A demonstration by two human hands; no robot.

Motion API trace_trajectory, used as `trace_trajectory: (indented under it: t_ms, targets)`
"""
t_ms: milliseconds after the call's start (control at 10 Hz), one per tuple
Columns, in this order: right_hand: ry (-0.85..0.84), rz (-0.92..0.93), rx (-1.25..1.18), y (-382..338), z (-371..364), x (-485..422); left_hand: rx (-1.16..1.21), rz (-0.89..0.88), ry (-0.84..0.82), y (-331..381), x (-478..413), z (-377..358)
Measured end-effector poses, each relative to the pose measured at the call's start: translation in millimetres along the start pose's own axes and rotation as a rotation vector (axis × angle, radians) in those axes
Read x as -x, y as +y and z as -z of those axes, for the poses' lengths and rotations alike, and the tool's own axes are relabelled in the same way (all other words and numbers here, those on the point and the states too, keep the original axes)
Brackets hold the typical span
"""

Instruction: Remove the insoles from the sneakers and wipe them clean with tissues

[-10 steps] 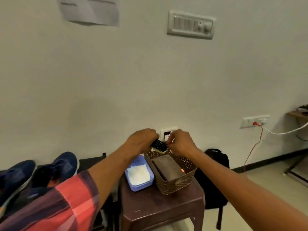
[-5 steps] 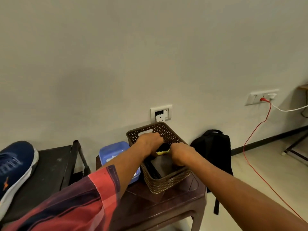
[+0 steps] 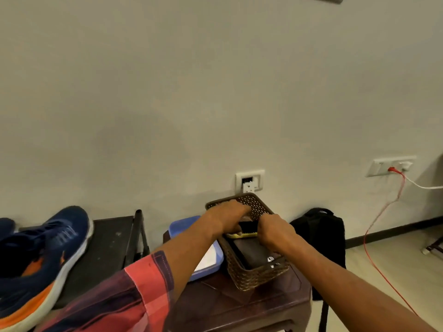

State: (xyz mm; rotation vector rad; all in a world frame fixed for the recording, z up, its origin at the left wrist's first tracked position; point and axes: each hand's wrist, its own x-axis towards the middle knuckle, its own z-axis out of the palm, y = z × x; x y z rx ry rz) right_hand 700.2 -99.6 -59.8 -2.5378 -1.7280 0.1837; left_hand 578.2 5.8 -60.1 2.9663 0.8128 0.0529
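Right now the person is reaching both hands into the brown woven basket (image 3: 254, 276) on the dark stool (image 3: 239, 305). The left hand (image 3: 229, 218) is curling its fingers over the left end of a black-and-yellow brush (image 3: 247, 230), while the right hand (image 3: 275, 232) is gripping its right end. Well to the left, the blue-and-orange sneaker (image 3: 48, 255) is lying on a black bench (image 3: 107, 248), and a blue tray (image 3: 184, 227) is sitting just left of the basket.

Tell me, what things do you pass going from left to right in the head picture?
blue sneaker → black bench → blue tub → brown basket → black backpack → red cable
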Motion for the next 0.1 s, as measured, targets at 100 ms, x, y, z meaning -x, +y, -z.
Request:
trace_trajectory:
  t_ms: [100]
  targets:
    - [0.026,0.02,0.038,-23.6,23.5,15.1,-0.042,0.015,0.057,-9.0,35.7,22.9]
